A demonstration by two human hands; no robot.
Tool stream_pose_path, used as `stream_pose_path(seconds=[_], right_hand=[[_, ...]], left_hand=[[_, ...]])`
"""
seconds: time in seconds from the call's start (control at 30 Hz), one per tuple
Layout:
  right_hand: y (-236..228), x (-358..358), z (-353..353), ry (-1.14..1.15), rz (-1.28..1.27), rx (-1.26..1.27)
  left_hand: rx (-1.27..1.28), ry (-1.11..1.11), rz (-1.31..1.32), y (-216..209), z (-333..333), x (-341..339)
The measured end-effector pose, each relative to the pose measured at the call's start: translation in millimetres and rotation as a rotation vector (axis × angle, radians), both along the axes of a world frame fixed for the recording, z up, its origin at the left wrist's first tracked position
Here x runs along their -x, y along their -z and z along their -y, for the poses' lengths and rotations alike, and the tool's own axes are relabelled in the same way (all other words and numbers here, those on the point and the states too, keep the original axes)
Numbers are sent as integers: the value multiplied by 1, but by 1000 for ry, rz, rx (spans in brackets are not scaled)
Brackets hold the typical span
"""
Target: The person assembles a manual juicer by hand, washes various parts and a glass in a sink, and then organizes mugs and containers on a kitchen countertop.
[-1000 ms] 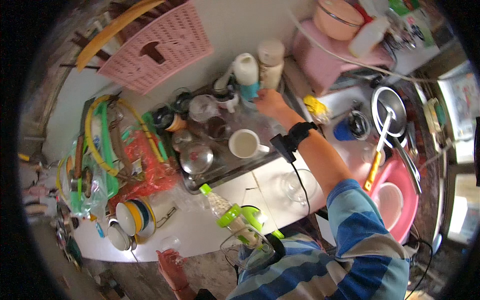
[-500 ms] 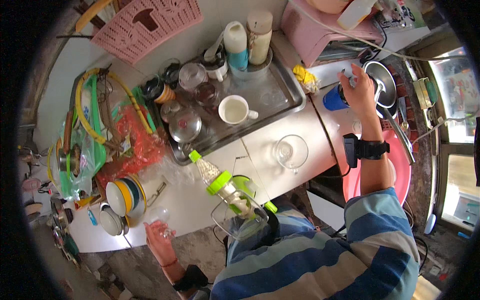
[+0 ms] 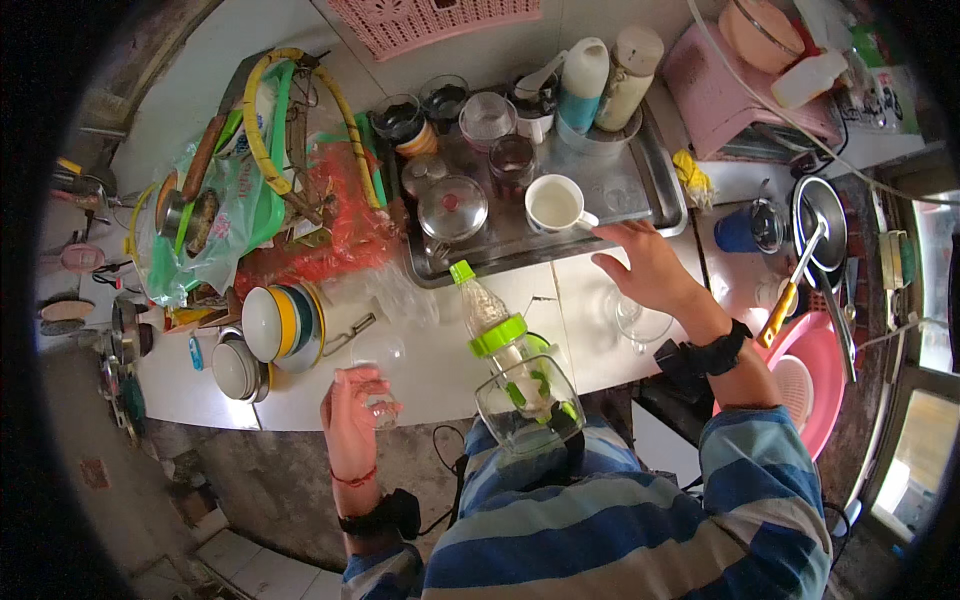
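Presently, the left hand [image 3: 350,408] pinches one clear glass [image 3: 380,352], while the right hand [image 3: 655,270] lies spread beside one white mug [image 3: 554,207].

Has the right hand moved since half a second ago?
Yes: leftward, from beside the blue cup to near the white mug on the tray, the right hand moved.

The left hand [image 3: 350,408] holds a clear glass vessel [image 3: 385,410] at the near edge of the desk [image 3: 440,385]. The right hand [image 3: 658,270], palm down, is at the handle of a white mug [image 3: 553,205]; contact is unclear. The mug stands on a metal tray [image 3: 676,200], near a silver lid [image 3: 452,212] with a red knob.
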State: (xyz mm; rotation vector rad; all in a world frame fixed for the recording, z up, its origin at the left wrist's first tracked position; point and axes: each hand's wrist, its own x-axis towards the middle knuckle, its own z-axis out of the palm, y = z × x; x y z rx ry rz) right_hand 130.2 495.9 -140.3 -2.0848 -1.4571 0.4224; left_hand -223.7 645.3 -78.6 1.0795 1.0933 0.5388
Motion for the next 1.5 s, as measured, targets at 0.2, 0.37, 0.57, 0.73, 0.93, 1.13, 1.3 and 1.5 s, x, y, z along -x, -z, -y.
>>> stream_pose_path(seconds=[0.2,0.37,0.57,0.73,0.93,1.13,1.3,1.5], right_hand=[[10,-32,-80,156,-50,-200],[17,-36,-126,186,-104,-202],[18,-22,-141,97,50,72],[24,-7,-151,171,143,178],[28,0,-155,249,150,116],[-10,2,-136,249,219,23],[-51,-28,-100,316,71,-329],[-28,-88,-79,606,353,-340]], left_hand=[[49,-107,-110,9,12,19],[39,-171,-176,10,14,32],[68,-240,-178,16,15,43],[132,-224,-187,20,9,44],[100,-239,-224,25,7,49],[79,-252,-199,24,7,53],[74,-303,-209,26,10,55],[82,-276,-215,27,9,52]])
